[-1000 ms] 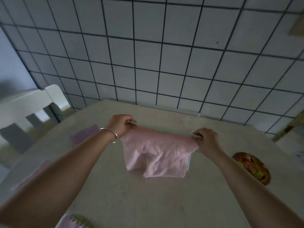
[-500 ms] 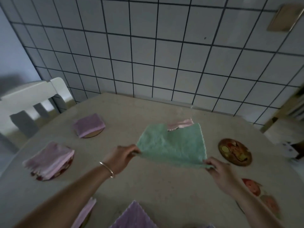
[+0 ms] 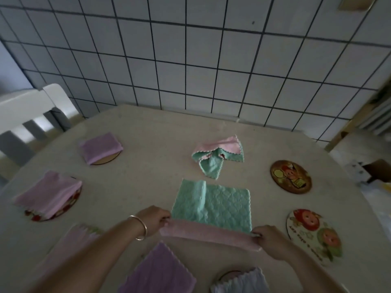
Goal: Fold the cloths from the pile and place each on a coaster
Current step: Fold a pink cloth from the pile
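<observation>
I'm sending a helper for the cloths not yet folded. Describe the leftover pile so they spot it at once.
Start at the tiled wall and come down onto the table. The pile lies near the table's middle, beyond the green cloth being folded. It alone is crumpled, pink over green, on no coaster; the purple cloths are folded flat.

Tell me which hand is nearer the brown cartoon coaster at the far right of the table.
Right. The right hand pinches the green cloth's near corner, below and left of the brown coaster. The left hand pinches the opposite near corner, farther left.
</observation>
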